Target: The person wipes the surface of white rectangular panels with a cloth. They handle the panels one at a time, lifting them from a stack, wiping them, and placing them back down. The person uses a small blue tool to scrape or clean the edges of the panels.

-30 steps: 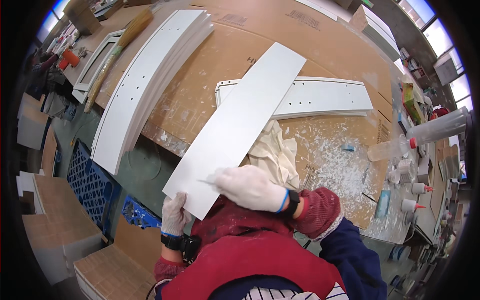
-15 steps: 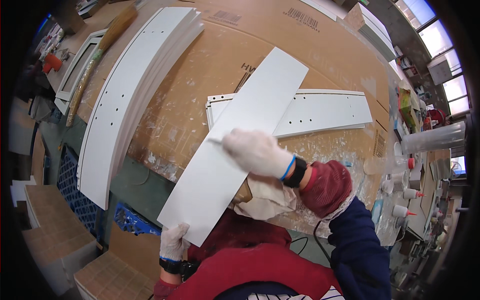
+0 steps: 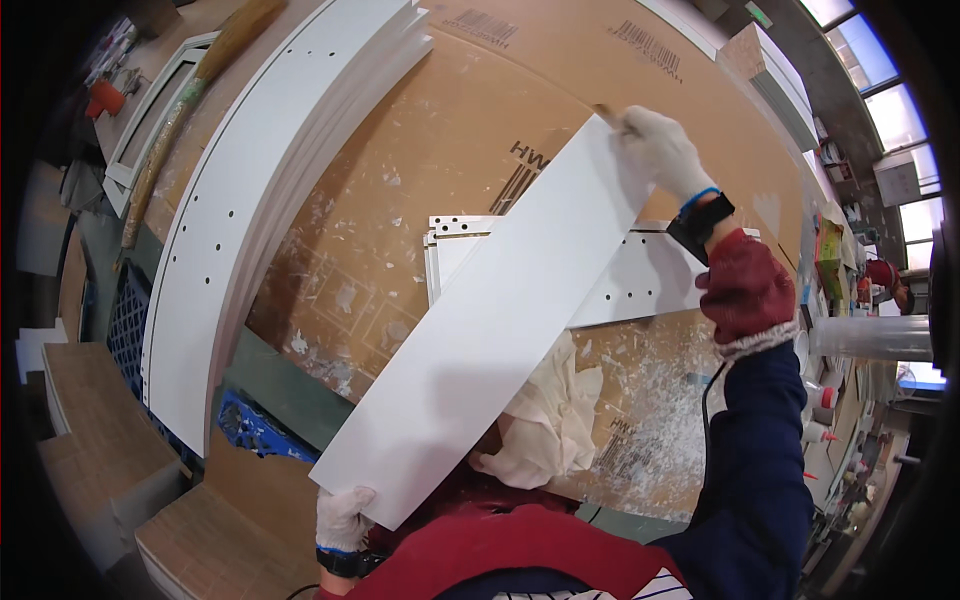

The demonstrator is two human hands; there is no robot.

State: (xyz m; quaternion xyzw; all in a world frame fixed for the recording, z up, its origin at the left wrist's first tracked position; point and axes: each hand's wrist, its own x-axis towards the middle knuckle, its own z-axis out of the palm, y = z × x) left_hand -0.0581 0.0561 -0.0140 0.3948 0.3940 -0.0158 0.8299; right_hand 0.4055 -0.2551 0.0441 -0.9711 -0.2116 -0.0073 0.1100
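A long white panel (image 3: 480, 320) slants across my front, over the cardboard. My left hand (image 3: 343, 518), in a white knit glove, grips its near lower end, fingers closed round the edge. At the far upper end is my gloved right hand (image 3: 660, 150), closed on a small thin tool (image 3: 602, 112). Only a short brownish tip of that tool sticks out past the fingers, so its kind is hidden. Beneath the slanting panel lie drilled white panels (image 3: 630, 285), partly covered. A crumpled cream cloth (image 3: 550, 420) rests beside the panel's near half.
Curved white panels with holes (image 3: 215, 220) are stacked on the left. Cardboard (image 3: 400, 200) spotted with white covers the table. A long brush-like stick (image 3: 165, 150) lies far left. Blue plastic crates (image 3: 255, 425) and cardboard boxes (image 3: 85, 410) stand lower left; bottles (image 3: 818, 432) line the right.
My right hand has moved from the panel's middle up to its far end with the small tool. The left hand keeps its grip; the panel appears slightly shifted.
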